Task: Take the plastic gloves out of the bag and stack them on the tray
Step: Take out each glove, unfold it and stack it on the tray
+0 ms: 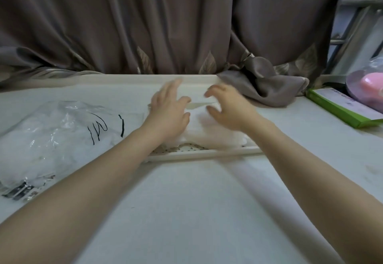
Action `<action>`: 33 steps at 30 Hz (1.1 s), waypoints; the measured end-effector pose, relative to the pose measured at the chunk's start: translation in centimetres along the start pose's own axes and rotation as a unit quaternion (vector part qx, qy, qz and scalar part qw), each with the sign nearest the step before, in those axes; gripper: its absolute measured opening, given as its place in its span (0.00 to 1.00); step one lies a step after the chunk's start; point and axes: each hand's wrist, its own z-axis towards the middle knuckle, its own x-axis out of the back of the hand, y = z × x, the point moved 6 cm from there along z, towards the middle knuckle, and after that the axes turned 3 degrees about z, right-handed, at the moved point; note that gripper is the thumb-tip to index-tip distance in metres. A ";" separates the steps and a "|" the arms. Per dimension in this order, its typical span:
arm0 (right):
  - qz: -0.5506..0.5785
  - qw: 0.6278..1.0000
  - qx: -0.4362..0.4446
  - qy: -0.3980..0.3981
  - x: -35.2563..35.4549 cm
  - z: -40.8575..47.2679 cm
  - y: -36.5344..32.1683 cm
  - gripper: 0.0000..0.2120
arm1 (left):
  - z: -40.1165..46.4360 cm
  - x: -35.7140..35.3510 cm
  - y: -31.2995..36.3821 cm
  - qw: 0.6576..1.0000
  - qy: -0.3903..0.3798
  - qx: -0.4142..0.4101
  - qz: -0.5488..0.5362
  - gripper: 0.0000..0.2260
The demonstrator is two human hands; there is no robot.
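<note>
Plastic gloves lay stacked on the tray at frame centre; left hand and right hand hovered spread above, bag lying left.

Two bare forearms reaching in from the lower corners of the frame, converging toward the centre. Left hand just left of centre, palm down, fingers fairly straight and pointing up-frame, slightly blurred. Right hand just right of centre, near the left one but apart from it, palm down, fingers loosely curved and spread, thumb pointing toward the left hand. Nothing pinched in either.
</note>
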 end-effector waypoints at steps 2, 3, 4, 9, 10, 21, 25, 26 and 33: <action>-0.019 0.990 0.046 -0.129 -2.9 -1.3 -1.8 0.27 | 0.3 -1.4 1.4 0.995 -0.072 -0.067 0.024 0.20; -0.069 0.979 0.032 -0.190 -4.1 -1.9 -1.3 0.32 | 0.4 -2.4 1.4 0.990 -0.124 -0.064 0.031 0.22; -0.118 0.965 -0.001 -0.236 -4.8 -2.8 -0.1 0.36 | 0.1 -3.4 1.1 0.983 -0.176 -0.045 0.040 0.25; -0.135 0.948 -0.156 -0.243 -4.0 -5.0 6.1 0.48 | -1.0 -6.0 -0.8 0.961 -0.259 0.082 0.044 0.39; -0.120 0.944 -0.185 -0.245 -3.8 -5.3 6.8 0.50 | -0.9 -6.1 -0.8 0.960 -0.261 0.100 0.018 0.39; 0.100 0.993 0.057 -0.033 -1.1 -2.8 -10.5 0.12 | -6.5 6.6 -5.0 0.975 0.138 -0.040 -0.170 0.11; 0.122 0.979 0.117 -0.112 -5.0 -2.6 -17.0 0.12 | -9.3 5.1 -11.8 0.989 0.097 0.061 -0.088 0.07; 0.112 0.977 0.097 -0.154 -6.6 -2.5 -17.7 0.14 | -10.1 4.5 -13.1 0.989 0.082 0.088 -0.084 0.07; 0.118 0.973 -0.085 -0.181 -10.8 -0.3 -18.7 0.20 | -12.1 2.2 -15.1 0.974 0.032 0.100 -0.200 0.12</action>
